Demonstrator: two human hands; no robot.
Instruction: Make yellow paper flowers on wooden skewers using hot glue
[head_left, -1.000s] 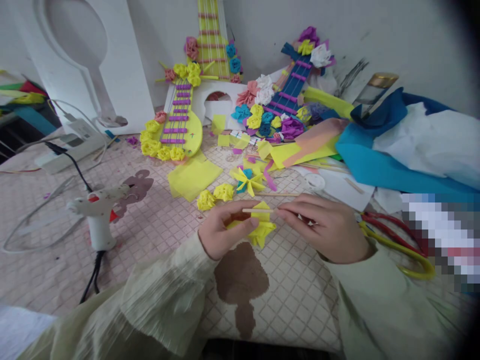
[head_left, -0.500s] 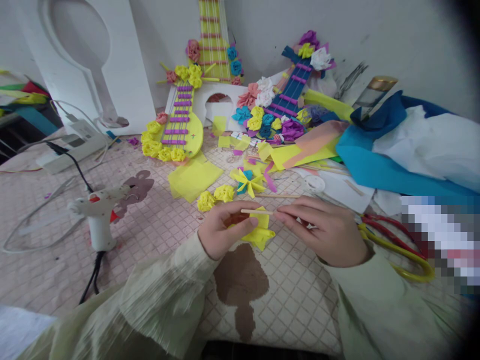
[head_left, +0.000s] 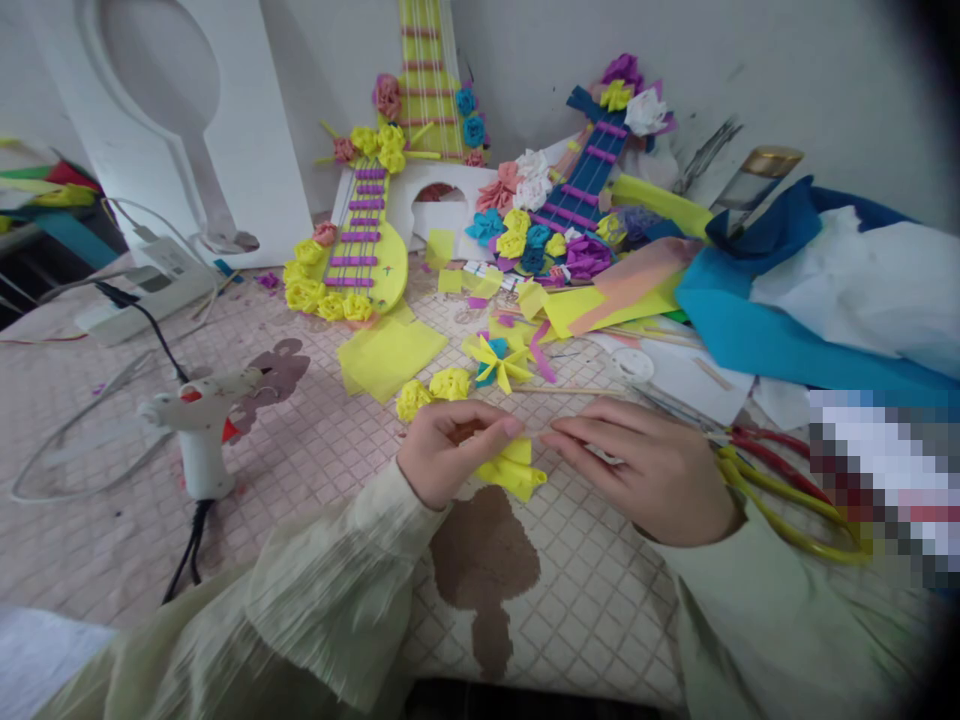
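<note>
My left hand (head_left: pixel 454 450) pinches a small piece of yellow crepe paper (head_left: pixel 517 470) between thumb and fingers. One edge of the paper is curled into a roll, and it hangs just above the table. Close to its right side is my right hand (head_left: pixel 649 465), closed in a pinch with its fingertips apart from the paper. The thin wooden stick seen in that pinch a moment before is now hidden by the fingers. Beyond the left hand lie two yellow paper flowers (head_left: pixel 450 383). A yellow star-shaped paper piece (head_left: pixel 506 365) rests behind the hands.
At left a white glue gun (head_left: pixel 199 430) stands with its cable. Small paper-decorated guitars (head_left: pixel 367 235) lean at the back, near yellow paper sheets (head_left: pixel 390 355). Yellow-handled scissors (head_left: pixel 795 520) lie by my right sleeve, below blue paper (head_left: pixel 750 310). A brown stain (head_left: pixel 487 550) marks the tablecloth.
The stick that lay across the yellow paper, held at its right end by my right hand, no longer shows there. The paper's rolled edge has tilted slightly downward.
</note>
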